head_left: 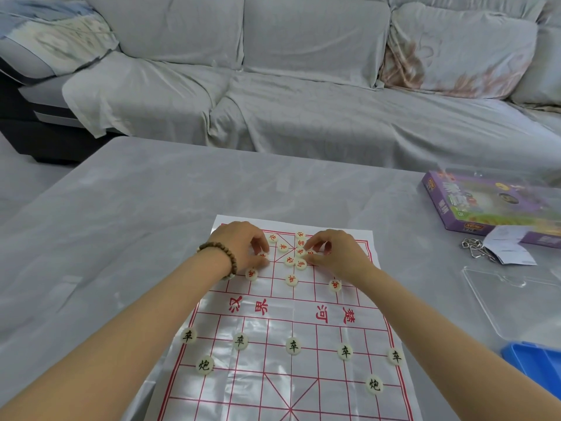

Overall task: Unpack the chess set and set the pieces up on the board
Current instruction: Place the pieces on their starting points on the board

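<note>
Foremost, left hand: fingers curled down over the far half of the board; grip nearly closed, thumb and fingertips pinching the left disc. A bracelet of round brown beads circles the wrist.
Right hand: fingers curled, grip narrow, thumb and forefinger pinching the right disc at the edge of the red cluster.
Board: thin glossy sheet, white, printed with a red grid and red characters across its middle band; creased and reflective. It lies flat from mid-counter to the near edge.
Red pieces: small cream discs with red characters, bunched between the two hands near the board's far edge; three more stand apart in a row just nearer.
Black pieces: matching cream discs with black characters; five in a row across the near half, two nearer still, one toward each side.
Counter: grey, smooth, faintly marbled.
Box: flat purple printed cardboard at the far right edge.
Metal rings: linked, silvery, beside a folded white paper slip, just nearer than the box.
Clear lid: transparent plastic, flat, along the right edge.
Blue tray: rigid plastic, near right corner, partly out of view.
Sofa: beyond the far edge, draped in wrinkled grey cloth.
</note>
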### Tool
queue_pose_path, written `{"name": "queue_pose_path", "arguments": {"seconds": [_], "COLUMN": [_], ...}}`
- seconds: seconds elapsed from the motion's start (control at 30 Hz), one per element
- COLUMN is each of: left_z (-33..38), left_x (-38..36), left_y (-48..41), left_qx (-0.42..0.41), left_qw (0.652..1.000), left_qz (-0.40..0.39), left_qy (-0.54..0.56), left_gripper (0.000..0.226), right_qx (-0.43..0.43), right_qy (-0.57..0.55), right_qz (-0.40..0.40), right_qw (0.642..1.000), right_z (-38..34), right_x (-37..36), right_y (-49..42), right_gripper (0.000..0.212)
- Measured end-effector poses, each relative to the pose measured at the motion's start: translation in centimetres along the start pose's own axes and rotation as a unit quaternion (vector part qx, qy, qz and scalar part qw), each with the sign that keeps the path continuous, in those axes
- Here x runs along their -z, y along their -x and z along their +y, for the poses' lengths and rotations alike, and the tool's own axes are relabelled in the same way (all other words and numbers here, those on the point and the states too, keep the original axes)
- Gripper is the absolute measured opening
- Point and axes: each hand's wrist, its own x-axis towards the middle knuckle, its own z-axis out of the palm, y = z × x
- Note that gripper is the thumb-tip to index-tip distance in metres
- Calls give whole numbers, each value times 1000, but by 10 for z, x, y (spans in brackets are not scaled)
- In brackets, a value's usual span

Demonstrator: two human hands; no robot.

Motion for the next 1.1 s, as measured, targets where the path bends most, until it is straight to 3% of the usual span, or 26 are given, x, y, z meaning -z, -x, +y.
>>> {"name": "queue_pose_path", "arguments": {"seconds": [0.27, 0.4, 0.6, 0.7, 0.8, 0.93, 1.1], "left_z": [-2, -7, 0, 16, 33, 48, 56], "left_x": [-4, -4, -8, -10, -16, -26, -35], "left_y": [-3, 0, 0, -3, -8, -14, -19], "left_qx": [-2, -2, -7, -27, -57, -78, -108], "left_qw": [993, 990, 987, 990, 996, 997, 992], "left_qz": [81, 117, 121, 102, 53, 13, -19], "left_qy": [87, 79, 104, 97, 36, -9, -54], "left_gripper": [21, 23, 22, 29, 44, 47, 45], "right_qx": [28, 37, 45, 35, -20, -89, -93], "right_qy": [10, 83, 56, -10, -2, 17, -3], "right_qz": [19, 11, 41, 106, 134, 118, 86], "right_qw": [999, 996, 997, 994, 991, 989, 992], "right_z": [-14, -29, -26, -2, 37, 73, 90], "right_x": [-1, -14, -7, 22, 47, 53, 51], "right_y": [-5, -17, -17, -9, 0, 9, 13], "right_gripper": [29, 36, 25, 19, 17, 19, 24]}}
